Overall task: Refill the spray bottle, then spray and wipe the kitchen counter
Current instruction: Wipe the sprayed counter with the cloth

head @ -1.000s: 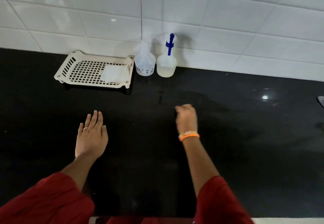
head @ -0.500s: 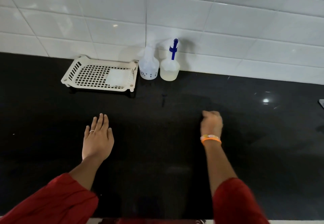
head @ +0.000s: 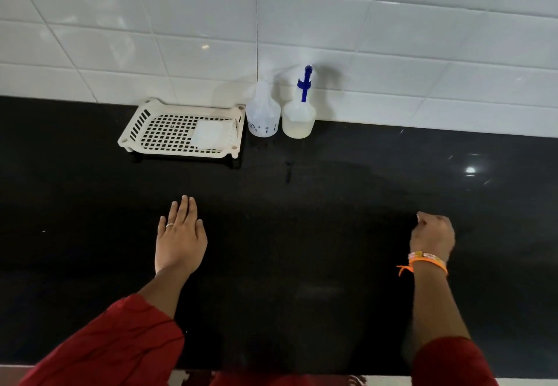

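I am resting my left hand flat and open on the counter, holding nothing. I am curling my right hand loosely; any cloth inside is hidden. I am judging wiping underway: both spray bottles are standing at the wall.

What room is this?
Probably a kitchen: a shiny black stone counter meets a white tiled wall, with a cream plastic slotted rack and two translucent spray bottles at the back.
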A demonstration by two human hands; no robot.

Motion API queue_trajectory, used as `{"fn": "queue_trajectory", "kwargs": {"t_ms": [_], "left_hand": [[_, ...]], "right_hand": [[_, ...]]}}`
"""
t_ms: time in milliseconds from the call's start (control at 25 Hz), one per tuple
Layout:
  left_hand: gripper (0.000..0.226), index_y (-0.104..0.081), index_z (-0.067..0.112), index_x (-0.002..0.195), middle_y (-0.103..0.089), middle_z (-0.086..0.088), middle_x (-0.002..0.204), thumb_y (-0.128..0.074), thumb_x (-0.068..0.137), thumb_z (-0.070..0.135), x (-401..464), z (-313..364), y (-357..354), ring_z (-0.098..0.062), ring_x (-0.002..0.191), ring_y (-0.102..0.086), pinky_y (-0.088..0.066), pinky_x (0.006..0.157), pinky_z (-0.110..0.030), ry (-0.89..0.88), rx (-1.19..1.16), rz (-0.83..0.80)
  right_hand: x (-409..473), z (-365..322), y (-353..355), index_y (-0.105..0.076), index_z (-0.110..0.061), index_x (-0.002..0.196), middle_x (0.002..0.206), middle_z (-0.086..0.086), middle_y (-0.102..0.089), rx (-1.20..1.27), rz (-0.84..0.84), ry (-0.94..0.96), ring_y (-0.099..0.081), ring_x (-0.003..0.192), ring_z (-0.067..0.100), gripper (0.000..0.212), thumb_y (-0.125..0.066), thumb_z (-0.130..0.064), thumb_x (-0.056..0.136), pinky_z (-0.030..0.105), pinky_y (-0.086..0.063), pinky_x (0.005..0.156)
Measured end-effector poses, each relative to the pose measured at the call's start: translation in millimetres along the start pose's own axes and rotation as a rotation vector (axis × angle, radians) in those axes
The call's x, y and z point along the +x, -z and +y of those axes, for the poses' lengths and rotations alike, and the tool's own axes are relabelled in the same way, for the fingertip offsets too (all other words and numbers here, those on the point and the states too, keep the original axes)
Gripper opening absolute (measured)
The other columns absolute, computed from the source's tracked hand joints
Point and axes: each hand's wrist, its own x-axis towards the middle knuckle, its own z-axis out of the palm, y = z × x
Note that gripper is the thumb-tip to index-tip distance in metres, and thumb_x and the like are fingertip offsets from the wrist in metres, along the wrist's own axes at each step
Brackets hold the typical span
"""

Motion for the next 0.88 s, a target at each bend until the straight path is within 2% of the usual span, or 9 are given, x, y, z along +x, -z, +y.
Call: {"fn": "queue_trajectory", "kwargs": {"t_ms": [40, 120, 240, 320, 400, 560, 640, 720, 880], "left_hand": [[0.057, -0.011, 0.014, 0.150, -0.008, 0.001, 0.159, -0.019, 0.097, 0.033, -0.1, -0.2, -0.5, -0.016, 0.147, -0.003, -0.006, 0.118, -0.038, 0.000, 0.001, -0.003], [0.056, -0.011, 0.014, 0.150, -0.008, 0.001, 0.159, -0.019, 0.097, 0.033, 0.5, -0.8, -1.1, -0.015, 0.146, -0.003, -0.006, 0.119, -0.039, 0.003, -0.004, -0.005], [0.055, -0.012, 0.015, 0.150, -0.008, 0.002, 0.159, -0.020, 0.098, 0.032, 0.8, -2.1, -1.6, -0.014, 0.146, -0.003, -0.005, 0.118, -0.038, -0.003, -0.009, -0.002], [0.055, -0.013, 0.015, 0.150, -0.008, 0.002, 0.159, -0.020, 0.098, 0.031, -0.5, -2.3, -0.7, -0.014, 0.147, -0.003, -0.005, 0.118, -0.038, -0.005, -0.014, -0.006], [0.055, -0.013, 0.014, 0.150, -0.008, 0.002, 0.159, -0.021, 0.098, 0.031, -1.3, -1.9, 0.4, -0.014, 0.147, -0.002, -0.005, 0.119, -0.038, -0.005, -0.018, -0.009], [0.055, -0.011, 0.014, 0.150, -0.007, 0.001, 0.160, -0.021, 0.098, 0.030, -1.0, 0.9, 1.4, -0.016, 0.147, -0.003, -0.005, 0.119, -0.039, -0.003, -0.006, -0.016], [0.055, -0.011, 0.014, 0.150, -0.007, 0.001, 0.160, -0.021, 0.098, 0.030, -1.3, 1.7, 1.6, -0.016, 0.147, -0.003, -0.006, 0.119, -0.039, -0.004, -0.005, -0.015], [0.055, -0.012, 0.014, 0.150, -0.008, 0.001, 0.160, -0.021, 0.098, 0.030, -1.1, 0.5, 0.9, -0.016, 0.147, -0.003, -0.006, 0.119, -0.039, -0.007, -0.008, -0.011], [0.055, -0.014, 0.014, 0.150, -0.009, 0.002, 0.160, -0.022, 0.098, 0.029, 0.1, -2.6, -0.7, -0.015, 0.147, -0.004, -0.006, 0.119, -0.039, -0.015, -0.023, -0.018]], "right_hand": [[-12.5, -15.3, -9.2, -0.054, -0.005, 0.126, 0.130, 0.024, -0.050, -0.032, 0.063, -0.022, -0.050, 0.116, 0.037, 0.035, -0.041, -0.006, 0.094, 0.047, -0.043, 0.100], [-59.1, -71.1, -31.0, -0.064, -0.004, 0.116, 0.116, 0.022, -0.060, 0.004, 0.209, 0.208, -0.058, 0.105, 0.035, 0.034, -0.049, 0.002, 0.086, 0.041, -0.047, 0.095], [-178.4, -157.6, -70.0, -0.068, -0.009, 0.105, 0.101, 0.012, -0.063, -0.023, -0.080, 0.782, -0.059, 0.090, 0.030, 0.028, -0.053, -0.002, 0.083, 0.035, -0.051, 0.079], [-224.2, -160.3, -78.4, -0.065, -0.014, 0.106, 0.100, 0.006, -0.060, -0.057, -0.234, 0.996, -0.058, 0.087, 0.023, 0.025, -0.061, -0.007, 0.083, 0.029, -0.054, 0.068], [-199.3, -120.6, -62.0, -0.068, -0.013, 0.108, 0.100, 0.007, -0.065, -0.021, -0.105, 0.998, -0.062, 0.087, 0.023, 0.034, -0.068, -0.002, 0.076, 0.026, -0.054, 0.071], [-115.5, 3.1, 25.3, -0.066, -0.003, 0.113, 0.110, 0.021, -0.062, -0.092, 0.164, 0.287, -0.059, 0.097, 0.036, 0.036, -0.054, 0.010, 0.082, 0.041, -0.049, 0.084], [-114.3, 11.6, 34.6, -0.065, -0.001, 0.114, 0.113, 0.023, -0.060, -0.046, 0.246, 0.086, -0.058, 0.098, 0.036, 0.032, -0.051, 0.007, 0.086, 0.041, -0.049, 0.084], [-149.6, -31.4, 6.4, -0.065, -0.003, 0.113, 0.113, 0.020, -0.061, -0.014, 0.180, 0.203, -0.058, 0.099, 0.034, 0.031, -0.049, 0.003, 0.087, 0.040, -0.048, 0.088], [-278.2, -133.4, -66.1, -0.063, -0.008, 0.095, 0.097, 0.014, -0.059, 0.011, -0.325, 0.809, -0.056, 0.090, 0.031, 0.028, -0.036, -0.011, 0.090, 0.046, -0.052, 0.078]]}}
